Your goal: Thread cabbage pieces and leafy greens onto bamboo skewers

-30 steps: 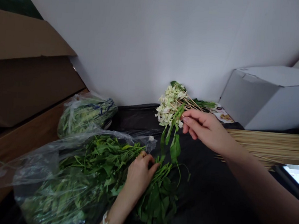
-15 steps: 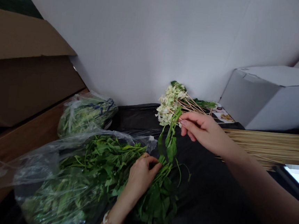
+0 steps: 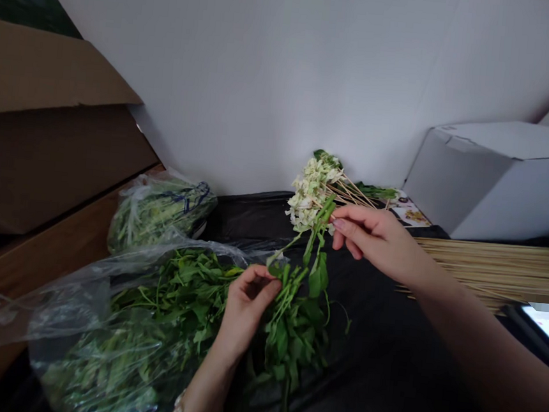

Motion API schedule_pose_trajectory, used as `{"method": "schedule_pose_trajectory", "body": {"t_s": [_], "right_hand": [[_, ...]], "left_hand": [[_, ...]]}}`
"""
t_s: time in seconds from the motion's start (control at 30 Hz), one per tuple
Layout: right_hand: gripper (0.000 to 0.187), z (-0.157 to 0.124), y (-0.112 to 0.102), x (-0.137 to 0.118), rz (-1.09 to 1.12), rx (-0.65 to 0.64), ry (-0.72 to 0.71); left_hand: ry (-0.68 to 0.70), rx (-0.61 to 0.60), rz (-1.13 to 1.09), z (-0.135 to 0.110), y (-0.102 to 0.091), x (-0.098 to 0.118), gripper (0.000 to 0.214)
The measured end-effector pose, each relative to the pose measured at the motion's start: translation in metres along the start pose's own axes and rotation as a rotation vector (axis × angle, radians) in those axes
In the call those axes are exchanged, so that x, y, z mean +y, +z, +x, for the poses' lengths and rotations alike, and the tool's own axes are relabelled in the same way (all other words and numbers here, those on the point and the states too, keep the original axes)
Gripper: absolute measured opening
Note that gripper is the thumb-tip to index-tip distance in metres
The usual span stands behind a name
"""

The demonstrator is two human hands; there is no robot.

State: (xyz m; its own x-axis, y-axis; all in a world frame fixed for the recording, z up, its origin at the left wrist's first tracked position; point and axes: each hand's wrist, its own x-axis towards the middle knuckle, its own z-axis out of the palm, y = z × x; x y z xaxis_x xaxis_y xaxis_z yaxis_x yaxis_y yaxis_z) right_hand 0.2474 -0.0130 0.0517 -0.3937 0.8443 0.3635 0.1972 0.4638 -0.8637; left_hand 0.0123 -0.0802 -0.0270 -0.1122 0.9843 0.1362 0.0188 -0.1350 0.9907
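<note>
My right hand (image 3: 377, 240) pinches a thin skewer with a folded green leaf piece (image 3: 324, 213) on its tip, held above the black sheet. My left hand (image 3: 246, 306) is closed on a small bunch of leafy green stems (image 3: 293, 323), lifted a little off the sheet, its leaves hanging down. The stem tops reach up to the skewer tip. Just to the left lies an open clear plastic bag of the same greens (image 3: 150, 310).
Skewers loaded with pale cabbage pieces (image 3: 311, 193) lie behind my right hand. A pile of bare bamboo skewers (image 3: 495, 267) sits at right, below a white box (image 3: 498, 174). Another bagged bundle of greens (image 3: 158, 212) and a cardboard box (image 3: 45, 128) stand at left. A phone (image 3: 547, 326) lies at far right.
My left hand has closed on a bunch of stems and raised it from the sheet toward the skewer. My right hand has stayed nearly still.
</note>
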Motion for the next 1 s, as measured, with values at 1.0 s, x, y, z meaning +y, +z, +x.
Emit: {"method": "schedule_pose_trajectory", "body": {"t_s": [1.0], "right_hand": [[0.016,-0.014,0.056,0.007,0.082,-0.766,-0.025]], "left_hand": [[0.236,0.210,-0.111,0.023,-0.002,0.073,0.017]]}}
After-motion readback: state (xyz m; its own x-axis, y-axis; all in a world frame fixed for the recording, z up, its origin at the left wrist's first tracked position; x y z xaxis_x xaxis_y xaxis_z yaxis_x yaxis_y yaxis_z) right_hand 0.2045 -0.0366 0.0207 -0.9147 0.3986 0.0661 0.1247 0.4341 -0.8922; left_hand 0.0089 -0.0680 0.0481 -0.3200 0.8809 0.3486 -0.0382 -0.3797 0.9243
